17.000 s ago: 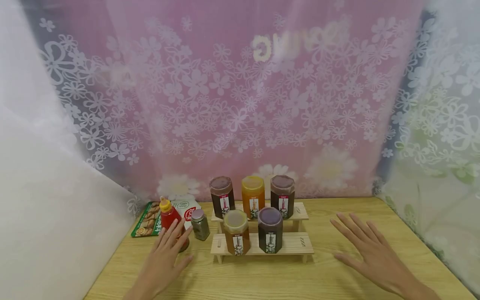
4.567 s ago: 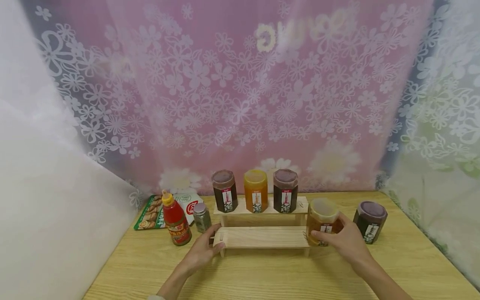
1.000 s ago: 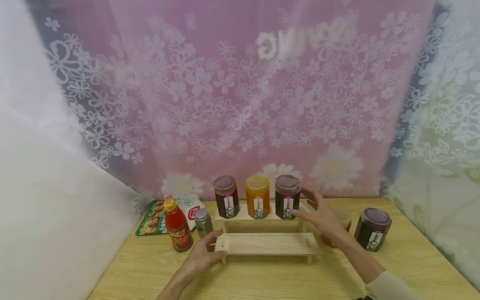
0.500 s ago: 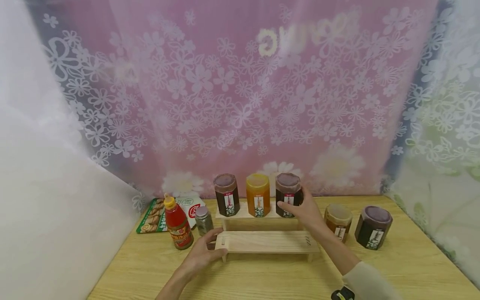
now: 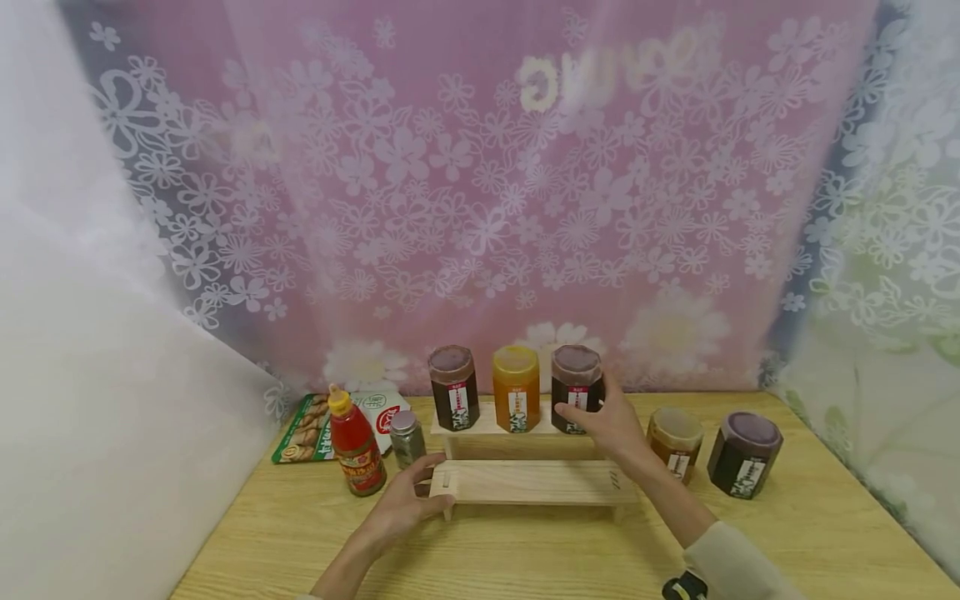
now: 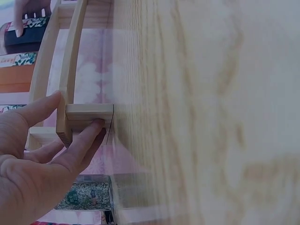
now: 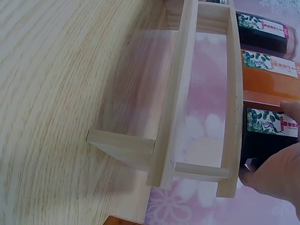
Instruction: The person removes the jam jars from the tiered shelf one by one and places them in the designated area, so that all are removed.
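Gripping dark jar (image 5: 574, 387); right hand (image 5: 613, 421) curled

The right hand's grip (image 5: 618, 423) partly hides the jar (image 5: 576, 373) at the right end of the rear shelf (image 5: 485, 415); its fine print is too small to read. The bottle (image 5: 356, 442) covers some packet (image 5: 306, 427). The desk (image 5: 480, 562) is cut off in front.

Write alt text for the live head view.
A person's right grip holds a dark jar at the right end of a wooden upper shelf, shared with an amber jar and another dark jar; the left grip holds the lower shelf by its left end. Two jars stand on the table to the right, a red bottle and small shaker to the left.
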A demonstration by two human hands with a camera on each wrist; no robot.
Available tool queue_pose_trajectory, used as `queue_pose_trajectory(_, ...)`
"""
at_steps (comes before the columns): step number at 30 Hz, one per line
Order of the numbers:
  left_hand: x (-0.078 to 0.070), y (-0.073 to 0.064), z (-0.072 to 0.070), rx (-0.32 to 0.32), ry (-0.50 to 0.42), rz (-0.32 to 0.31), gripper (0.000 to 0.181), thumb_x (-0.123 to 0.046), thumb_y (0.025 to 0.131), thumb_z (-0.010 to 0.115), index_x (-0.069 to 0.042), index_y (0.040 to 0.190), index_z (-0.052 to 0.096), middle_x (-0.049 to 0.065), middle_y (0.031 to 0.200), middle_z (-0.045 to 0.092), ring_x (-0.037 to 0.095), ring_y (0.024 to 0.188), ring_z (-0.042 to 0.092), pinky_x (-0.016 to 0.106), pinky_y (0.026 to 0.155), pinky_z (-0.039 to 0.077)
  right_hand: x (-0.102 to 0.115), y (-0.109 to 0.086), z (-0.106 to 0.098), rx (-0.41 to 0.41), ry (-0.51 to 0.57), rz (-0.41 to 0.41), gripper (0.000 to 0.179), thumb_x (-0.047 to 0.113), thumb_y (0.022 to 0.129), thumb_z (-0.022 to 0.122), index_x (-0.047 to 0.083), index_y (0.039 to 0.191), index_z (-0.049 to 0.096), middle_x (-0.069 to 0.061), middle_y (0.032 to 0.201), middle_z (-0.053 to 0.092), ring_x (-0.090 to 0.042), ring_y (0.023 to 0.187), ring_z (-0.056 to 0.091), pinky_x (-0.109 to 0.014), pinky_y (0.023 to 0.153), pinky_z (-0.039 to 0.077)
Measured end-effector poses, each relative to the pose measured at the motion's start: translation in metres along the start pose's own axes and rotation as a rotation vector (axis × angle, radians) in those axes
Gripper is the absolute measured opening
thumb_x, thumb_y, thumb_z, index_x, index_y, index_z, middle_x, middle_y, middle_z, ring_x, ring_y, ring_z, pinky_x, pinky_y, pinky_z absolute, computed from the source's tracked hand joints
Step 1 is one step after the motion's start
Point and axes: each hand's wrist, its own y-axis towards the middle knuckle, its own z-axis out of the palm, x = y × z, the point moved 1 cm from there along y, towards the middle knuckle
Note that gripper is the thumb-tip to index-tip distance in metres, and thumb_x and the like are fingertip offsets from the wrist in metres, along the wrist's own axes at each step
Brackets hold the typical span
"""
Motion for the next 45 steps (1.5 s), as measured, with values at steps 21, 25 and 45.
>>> queue_pose_trajectory(21, -0.003, 0.002, 0.001, 0.004, 0.001, 0.016, 0.071, -0.013, 0.094, 0.078, 0.005, 0.153, 0.042, 0.033, 0.142, 0.054, 0.043, 0.122, 0.061, 0.045, 0.093, 0.057, -0.001, -0.016, -0.015, 0.017, -0.13, -0.033, 0.106, 0.036, 0.093, 0.081, 0.01, 0.167, 0.011, -0.029, 0.16, 0.035, -0.051, 0.147, 0.034, -0.067, 0.113, 0.037)
queue_pose_trajectory(25, -0.001, 0.0, 0.002, 0.007, -0.013, 0.015, 0.071, -0.011, 0.094, 0.078, 0.005, 0.153, 0.042, 0.033, 0.141, 0.054, 0.042, 0.121, 0.062, 0.044, 0.093, 0.057, 0.0, -0.024, -0.019, 0.018, -0.142, -0.038, 0.108, 0.036, 0.092, 0.082, 0.012, 0.168, 0.009, -0.029, 0.157, 0.04, -0.05, 0.144, 0.039, -0.065, 0.109, 0.042)
queue_pose_trajectory(45, 0.0, -0.002, 0.002, 0.006, -0.034, -0.004, 0.072, -0.01, 0.094, 0.077, 0.005, 0.154, 0.039, 0.035, 0.144, 0.051, 0.044, 0.124, 0.06, 0.046, 0.094, 0.057, 0.004, -0.063, -0.031, -0.031, -0.168, 0.029, 0.099, 0.038, 0.087, 0.086, 0.006, 0.161, 0.029, -0.026, 0.151, 0.046, -0.048, 0.137, 0.047, -0.062, 0.102, 0.049)
